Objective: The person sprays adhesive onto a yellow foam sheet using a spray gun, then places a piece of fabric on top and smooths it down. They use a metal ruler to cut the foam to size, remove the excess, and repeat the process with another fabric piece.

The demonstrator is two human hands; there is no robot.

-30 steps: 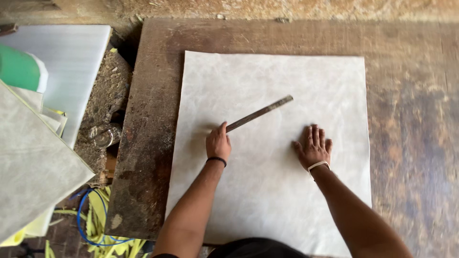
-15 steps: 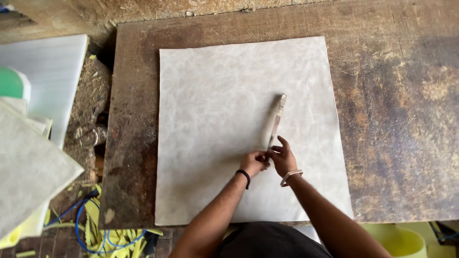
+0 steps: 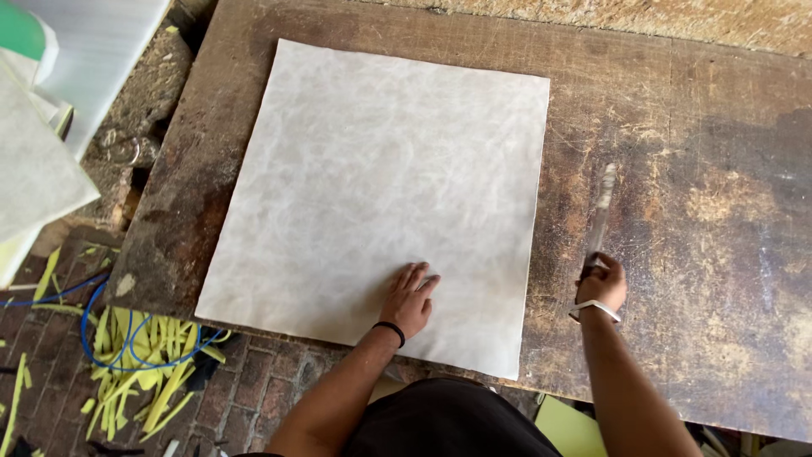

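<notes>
Blade [image 3: 602, 207]: right of sheet [image 3: 381, 195], long axis running away; right hand [image 3: 600, 283] closed on its handle; left hand [image 3: 410, 298] flat, open, on sheet.

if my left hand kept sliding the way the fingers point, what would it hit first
Nothing but more of the pale sheet it lies on: the left hand points up and slightly right across the bare sheet. Past the sheet's far edge comes bare wooden table. The metal strip in the right hand lies well off that line.
</notes>
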